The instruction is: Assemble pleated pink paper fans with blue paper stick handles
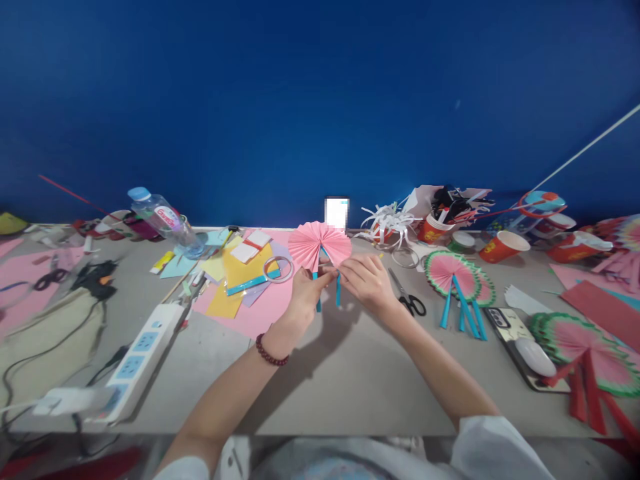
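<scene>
A pleated pink paper fan [313,245] with blue paper strips hanging from it is held up in front of me, above the table. My left hand [306,293] is closed on its lower left part, thumb pointing inward. At the fan's lower right edge, the fingers of my right hand [367,280] pinch the paper near a blue strip [339,290]. The two hands almost meet under the fan. Some fingertips are hidden behind the paper. Black-handled scissors [413,303] lie just right of my right hand.
Coloured paper sheets [235,267] and a tape roll [279,269] lie at the left, near a plastic bottle [167,220] and a power strip [145,360]. Rightward are finished-looking fans [453,277], a phone [505,327], a mouse [535,357] and paper cups [504,247]. A blue wall [320,100] stands behind.
</scene>
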`<state>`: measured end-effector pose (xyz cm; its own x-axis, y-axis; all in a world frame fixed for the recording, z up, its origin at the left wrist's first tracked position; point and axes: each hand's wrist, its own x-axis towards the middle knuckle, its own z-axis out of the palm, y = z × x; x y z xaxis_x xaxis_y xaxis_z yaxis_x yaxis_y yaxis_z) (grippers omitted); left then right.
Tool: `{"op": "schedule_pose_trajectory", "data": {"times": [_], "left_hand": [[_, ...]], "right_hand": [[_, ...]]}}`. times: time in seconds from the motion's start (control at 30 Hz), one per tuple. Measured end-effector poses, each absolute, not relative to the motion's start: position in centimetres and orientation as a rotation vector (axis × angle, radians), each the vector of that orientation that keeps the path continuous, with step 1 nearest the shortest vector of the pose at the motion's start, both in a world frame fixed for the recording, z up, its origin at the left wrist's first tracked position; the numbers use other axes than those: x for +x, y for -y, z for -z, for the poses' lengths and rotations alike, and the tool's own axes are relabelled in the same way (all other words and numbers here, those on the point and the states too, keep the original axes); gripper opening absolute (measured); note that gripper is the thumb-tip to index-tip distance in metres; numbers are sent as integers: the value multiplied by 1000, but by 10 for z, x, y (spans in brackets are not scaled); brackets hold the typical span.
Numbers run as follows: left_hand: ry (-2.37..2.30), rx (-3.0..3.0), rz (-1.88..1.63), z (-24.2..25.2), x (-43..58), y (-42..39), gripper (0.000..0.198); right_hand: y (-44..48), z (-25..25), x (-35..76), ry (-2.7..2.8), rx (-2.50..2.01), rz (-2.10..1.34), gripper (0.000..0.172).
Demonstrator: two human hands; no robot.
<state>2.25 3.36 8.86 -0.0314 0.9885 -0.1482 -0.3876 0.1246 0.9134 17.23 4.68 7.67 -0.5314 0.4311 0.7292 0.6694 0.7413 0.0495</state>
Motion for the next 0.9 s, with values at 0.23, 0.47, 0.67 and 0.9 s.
{"op": "schedule_pose_trajectory", "data": {"times": [0.23, 0.47, 0.67, 0.9], "left_hand": [[-977, 816, -1337, -92, 22, -30, 30], [-983, 868, -1334, -93, 22, -30, 26], [-978, 820, -1351, -87, 21, -30, 31], [-995, 787, -1326, -91, 22, -27, 24]], "right_hand": [[-53, -82, 177, 2061, -877, 54, 18], [-51, -87, 178, 2105, -864, 25, 18], [-45, -88, 176, 2180, -855, 198, 20], [-43, -87, 171, 2215, -819, 323, 19]]}}
